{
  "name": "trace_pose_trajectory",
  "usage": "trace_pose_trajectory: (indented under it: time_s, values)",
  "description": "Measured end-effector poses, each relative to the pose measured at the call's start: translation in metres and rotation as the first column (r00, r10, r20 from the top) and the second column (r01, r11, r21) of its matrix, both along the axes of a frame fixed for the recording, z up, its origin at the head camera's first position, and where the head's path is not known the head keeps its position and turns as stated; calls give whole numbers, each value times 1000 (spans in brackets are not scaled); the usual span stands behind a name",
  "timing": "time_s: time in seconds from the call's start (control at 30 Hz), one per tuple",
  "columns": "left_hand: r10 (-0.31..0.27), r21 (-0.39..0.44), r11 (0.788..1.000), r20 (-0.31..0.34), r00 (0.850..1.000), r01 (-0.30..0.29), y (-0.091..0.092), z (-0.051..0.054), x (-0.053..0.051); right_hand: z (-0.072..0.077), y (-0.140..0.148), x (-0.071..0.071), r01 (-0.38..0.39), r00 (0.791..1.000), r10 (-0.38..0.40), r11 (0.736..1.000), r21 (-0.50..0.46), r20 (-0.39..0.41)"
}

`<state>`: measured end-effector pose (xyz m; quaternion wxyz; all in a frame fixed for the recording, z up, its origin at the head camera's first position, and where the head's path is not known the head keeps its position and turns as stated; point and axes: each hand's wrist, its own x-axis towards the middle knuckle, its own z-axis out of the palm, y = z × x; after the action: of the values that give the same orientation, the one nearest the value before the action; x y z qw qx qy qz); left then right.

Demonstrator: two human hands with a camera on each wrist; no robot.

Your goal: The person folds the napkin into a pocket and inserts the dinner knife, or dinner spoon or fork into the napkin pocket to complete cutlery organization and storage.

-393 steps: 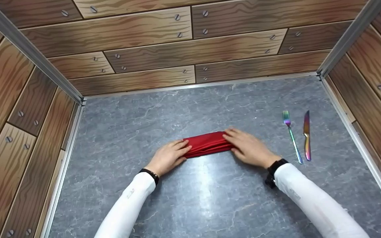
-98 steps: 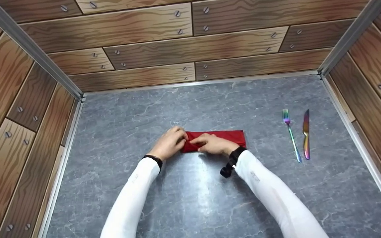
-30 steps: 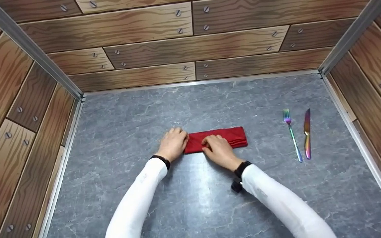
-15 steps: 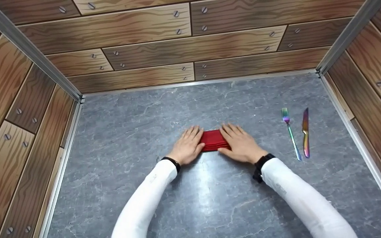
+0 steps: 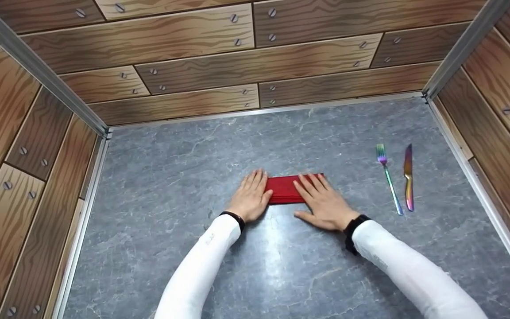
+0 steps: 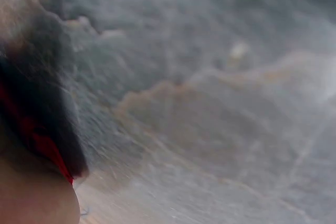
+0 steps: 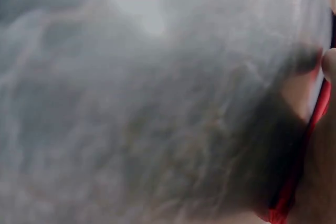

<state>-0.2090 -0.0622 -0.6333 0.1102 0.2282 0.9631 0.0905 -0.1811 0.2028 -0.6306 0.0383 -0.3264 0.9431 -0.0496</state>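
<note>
A folded red cloth napkin (image 5: 283, 188) lies on the grey marbled tabletop, its stacked layers showing along the near edge. My left hand (image 5: 250, 197) rests flat over the napkin's left end, fingers together and pointing away. Over the right part my right hand (image 5: 323, 201) lies with spread, straight fingers, its thumb apart on the tabletop. A bit of the far right corner shows past those fingertips. Both wrist views are blurred; a red strip of napkin (image 6: 44, 148) appears beside the left hand, and another red edge (image 7: 320, 103) beside the right.
To the right lie a rainbow-coloured fork (image 5: 388, 179) and a matching knife (image 5: 409, 177), side by side with handles toward me. Wood-patterned panels (image 5: 193, 53) wall the tabletop (image 5: 171, 150) at the back and on both sides.
Over the last second my left hand moves right and flattens on the napkin's end. My right hand goes from bent fingers mid-napkin to lying flat at the right. Fork and knife stay put.
</note>
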Motion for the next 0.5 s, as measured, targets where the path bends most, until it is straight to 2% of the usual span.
trace_pose_trajectory:
  time_s: [0.3, 0.4, 0.5]
  values:
    - [15, -73, 997, -51, 999, -19, 1, -3, 0, -3, 2, 0, -32, 999, 33, 998, -58, 7]
    - [7, -106, 994, -62, 998, -13, 2, -3, 0, 0, 3, 1, 1, 998, 5, 994, -114, 55]
    - [-2, -134, 991, -74, 997, -8, 3, -6, 0, 7, 2, -1, 70, 994, -53, 982, -176, 96]
